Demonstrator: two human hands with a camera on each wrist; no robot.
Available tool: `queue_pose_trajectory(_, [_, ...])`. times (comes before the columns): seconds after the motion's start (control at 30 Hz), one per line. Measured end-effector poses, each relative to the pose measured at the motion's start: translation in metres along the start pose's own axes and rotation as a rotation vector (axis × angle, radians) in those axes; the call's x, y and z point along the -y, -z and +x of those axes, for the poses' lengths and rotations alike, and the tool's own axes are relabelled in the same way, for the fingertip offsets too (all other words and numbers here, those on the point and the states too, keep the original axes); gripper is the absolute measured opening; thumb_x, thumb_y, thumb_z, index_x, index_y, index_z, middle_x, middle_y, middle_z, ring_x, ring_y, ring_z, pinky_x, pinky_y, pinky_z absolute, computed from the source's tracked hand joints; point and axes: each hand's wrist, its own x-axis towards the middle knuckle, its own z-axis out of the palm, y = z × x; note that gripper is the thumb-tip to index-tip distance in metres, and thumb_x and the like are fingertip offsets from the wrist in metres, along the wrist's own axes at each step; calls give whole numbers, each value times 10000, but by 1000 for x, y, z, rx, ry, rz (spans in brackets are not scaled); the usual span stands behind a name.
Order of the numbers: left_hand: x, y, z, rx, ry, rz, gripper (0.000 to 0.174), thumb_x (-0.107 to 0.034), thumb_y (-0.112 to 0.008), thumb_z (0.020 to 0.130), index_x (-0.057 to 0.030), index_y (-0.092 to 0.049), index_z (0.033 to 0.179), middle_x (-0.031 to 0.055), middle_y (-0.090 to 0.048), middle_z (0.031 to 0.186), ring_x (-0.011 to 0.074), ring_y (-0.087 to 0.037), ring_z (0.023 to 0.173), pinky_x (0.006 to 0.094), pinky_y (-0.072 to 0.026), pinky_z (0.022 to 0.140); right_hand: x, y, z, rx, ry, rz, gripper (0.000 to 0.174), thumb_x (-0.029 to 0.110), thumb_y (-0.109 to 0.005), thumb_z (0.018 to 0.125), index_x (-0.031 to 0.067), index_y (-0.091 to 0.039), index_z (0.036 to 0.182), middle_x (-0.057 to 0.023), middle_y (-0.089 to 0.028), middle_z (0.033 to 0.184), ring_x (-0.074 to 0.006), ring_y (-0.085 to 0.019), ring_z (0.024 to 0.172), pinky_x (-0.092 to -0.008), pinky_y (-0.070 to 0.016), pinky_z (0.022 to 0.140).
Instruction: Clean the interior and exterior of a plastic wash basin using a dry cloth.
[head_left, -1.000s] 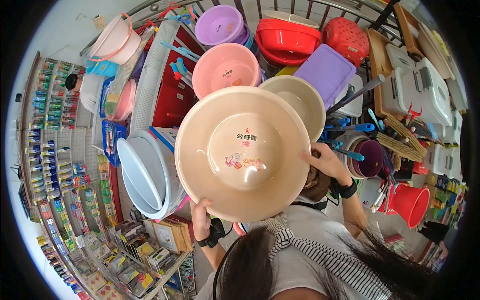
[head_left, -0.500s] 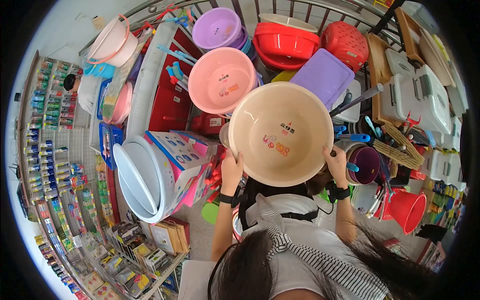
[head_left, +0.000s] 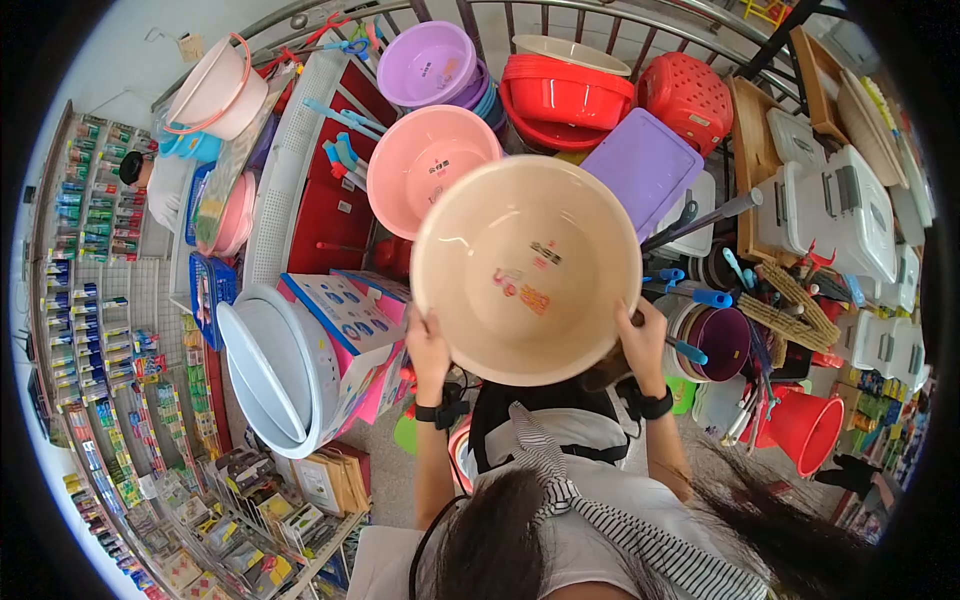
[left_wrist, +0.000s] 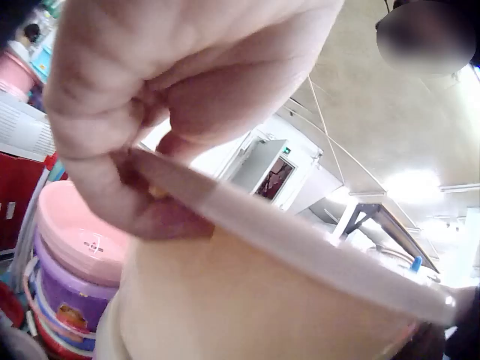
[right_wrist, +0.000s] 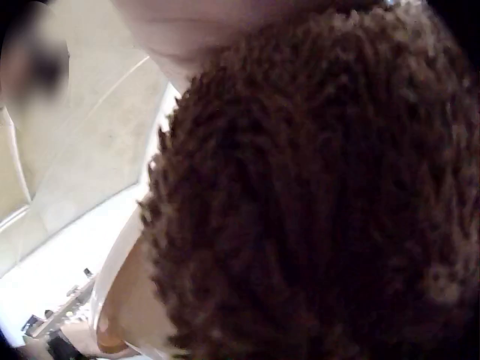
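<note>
nearest, the person's left hand [head_left: 430,352] and right hand [head_left: 646,347] hold the beige basin [head_left: 520,260] in front of the body, over the lap. in the left wrist view the left fingers are folded about the rim, clamped on it. the right thumb and fingers also look clamped on the rim, though the fingertips are hidden; a shaggy brown cloth [right_wrist: 315,195] fills the right wrist view, and whether that hand grips it too i cannot tell. one hand on each side probably keeps so wide a basin level, its hollow turned up towards the face so that the printed bottom shows.

just beyond, the pink basin [head_left: 425,165] stands on a stack, likely nested to save floor room, with the purple basin [head_left: 425,60] topping another stack behind. to the left, the pale blue tubs [head_left: 262,375] are tipped on their sides, against a printed box [head_left: 345,310].

to the right, mop handles [head_left: 712,298] lean out over a purple bucket [head_left: 722,340], perhaps to be easy to grasp. farther back, the red basins [head_left: 565,95] sit before a railing [head_left: 640,28], which may stop them from sliding off.
</note>
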Motion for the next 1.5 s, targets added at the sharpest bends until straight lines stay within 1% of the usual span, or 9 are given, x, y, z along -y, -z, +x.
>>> queue_pose_trajectory(0.1, [24,16,27,-239,-36,-45,361,-175,-454,1026,63,-515,1291,174,-666,1144,218,-628,1004,343,-471,913,61,-25,37,55,-17,-147,269,267,-716,823,12,-677,898,-111,-658,675,-239,-614,582,-339,-490,597])
queue_pose_trajectory(0.2, [24,33,61,-396,-42,-66,361,-177,-442,1024,61,-521,1283,179,-663,1141,219,-629,1004,347,-472,904,104,-67,83,10,183,-68,446,369,-721,802,92,-632,1140,-131,-691,748,-322,-673,683,-408,-519,643])
queue_pose_trajectory(0.67, [75,0,206,-661,48,-42,373,-142,-407,1010,56,-457,1322,315,-630,1129,449,-628,1026,470,-501,854,83,-239,226,37,381,-439,420,401,-654,817,174,-619,1168,-139,-698,767,-348,-689,736,-490,-535,633])
queue_pose_trajectory(0.93, [84,6,257,-535,181,80,315,-113,-392,1007,88,-443,1244,340,-624,1076,470,-622,998,507,-493,828,64,-288,275,239,212,-585,442,418,-603,869,216,-595,1262,-143,-716,895,-357,-690,830,-502,-536,719])
queue_pose_trajectory(1.03, [83,-3,270,-475,185,128,322,-88,-424,987,105,-407,1243,354,-614,1077,467,-616,1017,514,-485,843,50,-277,279,398,141,-621,676,512,-639,797,231,-505,1396,-137,-715,1001,-350,-684,940,-489,-538,787])
queue_pose_trajectory(1.2, [127,-32,276,-493,154,226,348,-111,-439,982,94,-405,1262,333,-646,1042,449,-631,1016,493,-501,845,26,-270,271,478,64,-613,781,521,-644,771,184,-454,1449,-137,-704,1054,-347,-673,988,-481,-524,852])
queue_pose_trajectory(1.27, [139,-33,278,-317,340,371,382,-79,-492,949,111,-408,1269,325,-588,1146,453,-636,1001,457,-506,857,21,-278,269,454,19,-639,742,477,-638,789,191,-454,1448,-140,-694,1089,-346,-665,1012,-483,-522,857])
queue_pose_trajectory(1.4, [181,-36,299,-337,332,391,408,-65,-547,917,118,-445,1267,294,-430,1288,453,-632,992,476,-573,787,12,-290,279,473,-31,-641,733,465,-641,798,199,-445,1453,-143,-693,1086,-343,-659,1030,-485,-521,855])
queue_pose_trajectory(1.5, [199,-27,314,-84,484,129,391,-59,-576,896,109,-508,1242,253,-295,1341,455,-618,993,507,-629,665,5,-299,287,473,-38,-644,700,461,-646,801,204,-478,1430,-139,-698,1064,-346,-666,1010,-483,-522,851])
